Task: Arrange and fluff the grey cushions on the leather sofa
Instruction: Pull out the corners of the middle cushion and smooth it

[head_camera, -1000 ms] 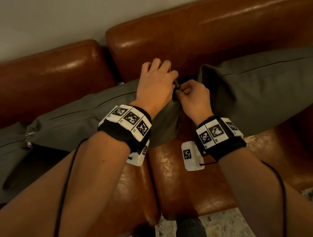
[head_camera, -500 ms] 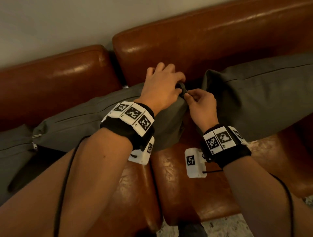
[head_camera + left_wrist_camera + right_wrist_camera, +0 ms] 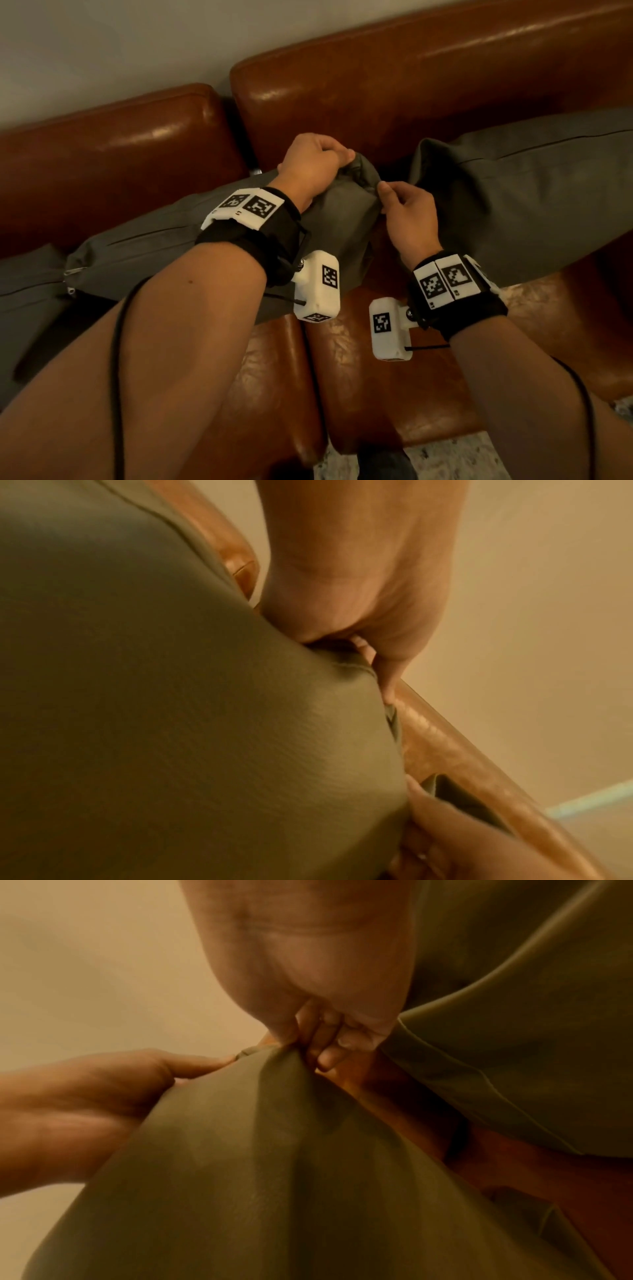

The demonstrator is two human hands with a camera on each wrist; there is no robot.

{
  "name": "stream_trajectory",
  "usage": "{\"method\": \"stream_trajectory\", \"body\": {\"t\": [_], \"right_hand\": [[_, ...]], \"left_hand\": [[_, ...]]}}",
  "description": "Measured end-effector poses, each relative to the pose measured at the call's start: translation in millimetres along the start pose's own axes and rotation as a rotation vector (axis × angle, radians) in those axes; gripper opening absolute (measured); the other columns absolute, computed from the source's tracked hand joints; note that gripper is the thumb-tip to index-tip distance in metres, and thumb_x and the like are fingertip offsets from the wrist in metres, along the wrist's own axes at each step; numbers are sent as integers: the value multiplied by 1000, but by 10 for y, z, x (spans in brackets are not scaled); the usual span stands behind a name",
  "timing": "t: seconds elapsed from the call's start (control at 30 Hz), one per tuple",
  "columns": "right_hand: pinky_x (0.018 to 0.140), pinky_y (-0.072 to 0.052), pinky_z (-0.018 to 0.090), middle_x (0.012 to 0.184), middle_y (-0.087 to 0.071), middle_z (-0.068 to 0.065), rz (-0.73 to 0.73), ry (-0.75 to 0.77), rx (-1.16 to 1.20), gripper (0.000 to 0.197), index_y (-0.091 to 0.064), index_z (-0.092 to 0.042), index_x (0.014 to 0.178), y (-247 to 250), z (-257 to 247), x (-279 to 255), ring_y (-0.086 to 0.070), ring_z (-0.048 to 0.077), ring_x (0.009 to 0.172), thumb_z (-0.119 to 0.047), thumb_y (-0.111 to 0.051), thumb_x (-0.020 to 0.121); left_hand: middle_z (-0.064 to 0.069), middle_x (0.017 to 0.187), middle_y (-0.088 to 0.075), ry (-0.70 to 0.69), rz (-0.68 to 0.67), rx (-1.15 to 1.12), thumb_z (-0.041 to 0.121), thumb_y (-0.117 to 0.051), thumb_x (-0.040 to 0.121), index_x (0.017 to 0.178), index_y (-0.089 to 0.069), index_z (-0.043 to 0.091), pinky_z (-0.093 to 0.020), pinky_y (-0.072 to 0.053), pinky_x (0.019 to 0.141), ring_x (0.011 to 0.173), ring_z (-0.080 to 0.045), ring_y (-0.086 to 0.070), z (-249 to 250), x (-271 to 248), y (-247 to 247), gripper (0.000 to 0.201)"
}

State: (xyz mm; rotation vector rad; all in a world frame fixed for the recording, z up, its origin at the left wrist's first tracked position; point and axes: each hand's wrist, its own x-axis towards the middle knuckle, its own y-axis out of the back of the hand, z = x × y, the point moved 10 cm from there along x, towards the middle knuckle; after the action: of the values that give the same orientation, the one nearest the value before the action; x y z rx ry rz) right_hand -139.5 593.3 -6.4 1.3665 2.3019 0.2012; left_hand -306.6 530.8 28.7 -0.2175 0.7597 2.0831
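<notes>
Middle cushion point(image 3: 164, 240): grey, lying long-ways across the seat of the sofa point(image 3: 428, 85), its back edge against the backrest; the right-hand corner is lifted and bunched — both hands are on it.
Left hand point(image 3: 310, 164): fingers curled tight over the top of that raised corner, gripping a fold of the fabric; the left wrist view shows the cloth puckered under the fingertips.
Right hand point(image 3: 409, 214): thumb and fingers pinching the same corner from the other side, just below the left hand's grip; in the right wrist view the fabric gathers into a peak at the pinch.
Right cushion point(image 3: 520, 202): grey too, propped at a tilt against the backrest, just beside the right hand but not held; a seam line runs along its upper face.
Far-left cushion point(image 3: 27, 284): a third grey one at the left edge, touching the middle cushion's zip end — only partly in sight.
Sofa: brown glossy leather, two back sections meeting in a gap behind the left hand, seat bare in front of the cushions.
Wrists: black bands with white marker blocks, thin cable trailing down each forearm.
Floor: pale speckled surface at the bottom edge.
</notes>
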Motion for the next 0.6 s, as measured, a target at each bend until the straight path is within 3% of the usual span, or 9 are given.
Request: {"method": "stream_trajectory", "body": {"t": [0.17,0.23,0.3,0.37,0.47,0.53,0.6], "right_hand": [[87,-53,27,98,-67,-6,58,64,1,24,-66,-18,114,72,-109,-48,-63,8,94,-30,-58,95],[80,-50,22,99,-64,-5,106,140,-50,27,-63,-19,112,81,-228,-69,-60,8,91,-34,-66,89],[77,-48,22,97,-64,-2,119,197,-130,25,-63,-18,104,48,-328,-68,-58,9,87,-33,-70,86],[76,-47,23,93,-62,-1,117,257,-206,16,-64,-18,94,32,-427,-42,-57,11,83,-30,-70,87],[74,-40,20,91,-57,0,74,342,-302,11,-65,-17,88,-6,-604,-10,-53,11,81,-27,-64,91],[75,-42,22,90,-60,1,9,288,-259,14,-65,-15,86,-58,-587,38,-55,11,81,-26,-62,93],[72,-48,24,85,-66,3,-81,50,50,17,-66,-14,83,-132,-385,91,-62,12,80,-25,-60,95]], "left_hand": [[23,84,-70,-97,-42,45,44,-63,76,75,-72,45,-56,-40,103,100,-10,-64,57,-32,-33,10],[19,87,-71,-86,-18,14,37,-63,83,76,-73,39,-54,-41,102,100,-10,-64,46,-50,-11,12],[11,92,-71,-71,1,-49,28,-63,90,80,-73,32,-46,-47,100,99,-11,-64,32,-68,12,15],[4,95,-70,-40,-9,-110,19,-60,95,87,-71,22,-34,-50,94,99,-12,-63,-8,-75,19,14],[2,98,-69,-5,-14,-145,19,-58,96,90,-70,20,-32,-51,94,99,-12,-63,-60,-93,71,14],[1,100,-69,-7,-8,-149,20,-57,97,93,-70,19,-35,-51,96,100,-12,-63,-62,-102,100,14],[0,101,-69,-29,8,-134,21,-57,97,93,-70,20,-38,-51,97,100,-14,-64,-42,-100,116,13]]}}
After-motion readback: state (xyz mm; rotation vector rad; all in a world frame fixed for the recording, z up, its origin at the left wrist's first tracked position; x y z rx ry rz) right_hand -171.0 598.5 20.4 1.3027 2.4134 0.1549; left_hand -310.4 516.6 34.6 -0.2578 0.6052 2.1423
